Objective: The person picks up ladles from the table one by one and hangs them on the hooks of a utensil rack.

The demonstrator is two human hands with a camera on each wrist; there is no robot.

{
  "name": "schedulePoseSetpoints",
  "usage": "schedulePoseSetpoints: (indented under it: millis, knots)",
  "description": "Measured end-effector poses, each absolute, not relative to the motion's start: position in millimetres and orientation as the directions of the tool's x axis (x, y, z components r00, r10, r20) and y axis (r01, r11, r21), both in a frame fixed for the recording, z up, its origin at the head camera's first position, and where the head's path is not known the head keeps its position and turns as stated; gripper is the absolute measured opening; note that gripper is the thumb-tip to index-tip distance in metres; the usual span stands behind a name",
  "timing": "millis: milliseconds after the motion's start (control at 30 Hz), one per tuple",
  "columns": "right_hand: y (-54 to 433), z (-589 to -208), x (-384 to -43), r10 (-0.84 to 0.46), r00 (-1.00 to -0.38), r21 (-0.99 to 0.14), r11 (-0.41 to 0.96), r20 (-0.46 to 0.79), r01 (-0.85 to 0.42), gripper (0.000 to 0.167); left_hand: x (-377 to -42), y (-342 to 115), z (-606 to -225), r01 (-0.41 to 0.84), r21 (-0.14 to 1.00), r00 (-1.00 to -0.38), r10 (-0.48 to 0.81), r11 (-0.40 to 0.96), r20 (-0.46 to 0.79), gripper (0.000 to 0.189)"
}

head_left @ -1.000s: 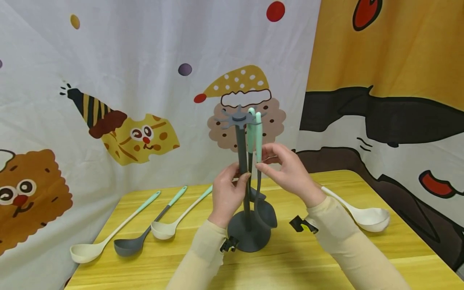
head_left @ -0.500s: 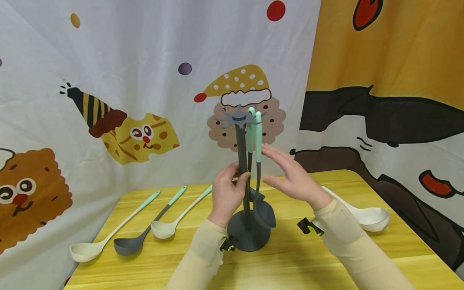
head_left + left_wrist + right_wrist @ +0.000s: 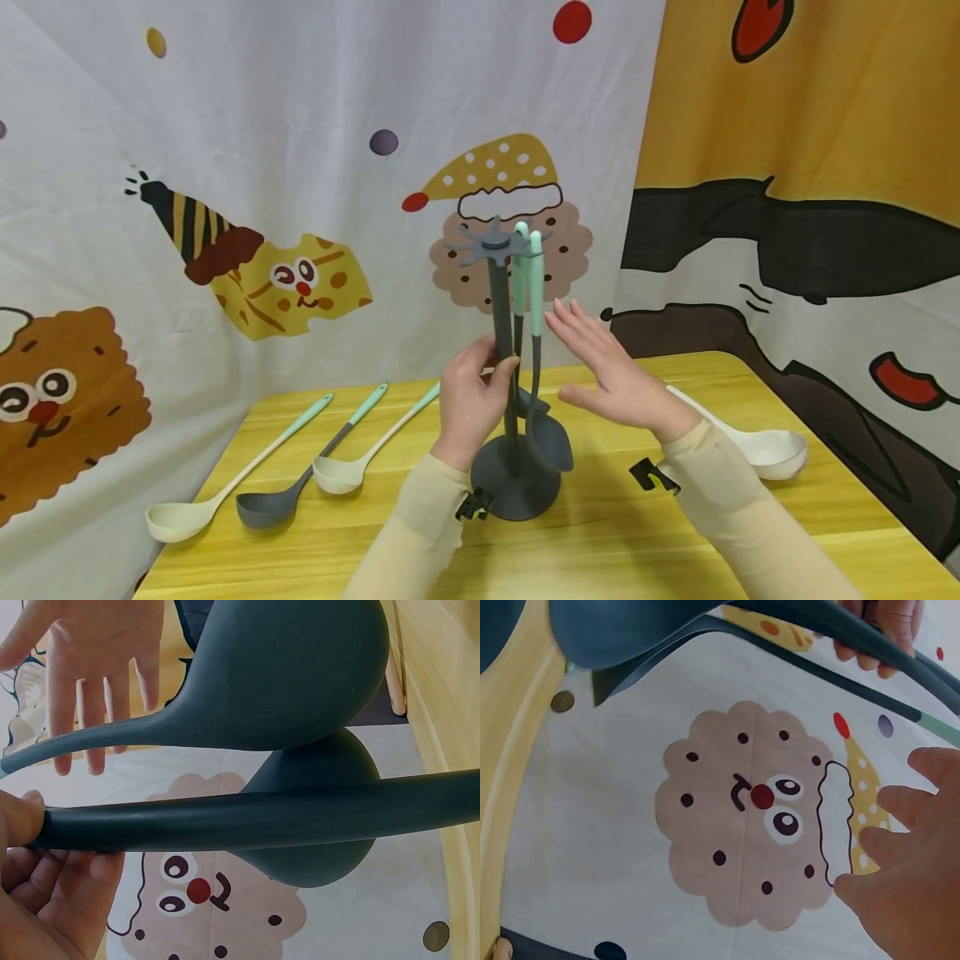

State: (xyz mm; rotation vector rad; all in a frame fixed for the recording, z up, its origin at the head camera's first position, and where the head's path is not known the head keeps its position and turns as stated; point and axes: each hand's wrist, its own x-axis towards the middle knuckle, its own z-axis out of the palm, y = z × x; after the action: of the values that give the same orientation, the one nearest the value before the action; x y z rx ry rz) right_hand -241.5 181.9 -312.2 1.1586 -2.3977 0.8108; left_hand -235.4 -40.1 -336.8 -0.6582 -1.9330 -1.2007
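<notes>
A dark grey utensil stand [image 3: 500, 308] with a round base and a hooked top stands upright on the table. My left hand [image 3: 474, 398] grips its post about midway up, thumb and fingers curled round it, as the left wrist view also shows. Two dark ladles with mint handles hang from the hooks on the right side. The nearer ladle [image 3: 550, 442] has its bowl just above the base; the farther ladle [image 3: 519, 287] is partly hidden behind it. My right hand [image 3: 617, 379] holds nothing, its fingers straight, a short gap right of the nearer ladle's handle.
On the table's left lie a cream ladle [image 3: 180, 521], a grey ladle [image 3: 267, 508] and a smaller cream ladle [image 3: 341, 475], all with mint handles. A white ladle [image 3: 772, 454] lies at the right, partly behind my right forearm. A patterned curtain [image 3: 315, 125] hangs behind the table.
My right hand has let go of the nearer ladle's handle, straightened its fingers and drawn back to the right. The left hand has stayed on the post.
</notes>
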Motion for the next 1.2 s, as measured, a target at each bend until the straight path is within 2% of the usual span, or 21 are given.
schedulePoseSetpoints:
  millis: [333, 1200]
  knots:
    - [190.2, -325.4, -244.8, -0.593, -0.625, -0.253, 0.591, 0.507, -0.766, 0.092, -237.3, -40.6, -339.6, 0.757, 0.505, -0.572, 0.045, 0.414, 0.819, 0.023]
    - [218.4, -352.9, -253.6, -0.532, -0.778, -0.180, 0.774, 0.335, -0.607, 0.094, -235.8, -40.2, -339.0, 0.741, 0.534, -0.595, 0.029, 0.407, 0.803, 0.022]
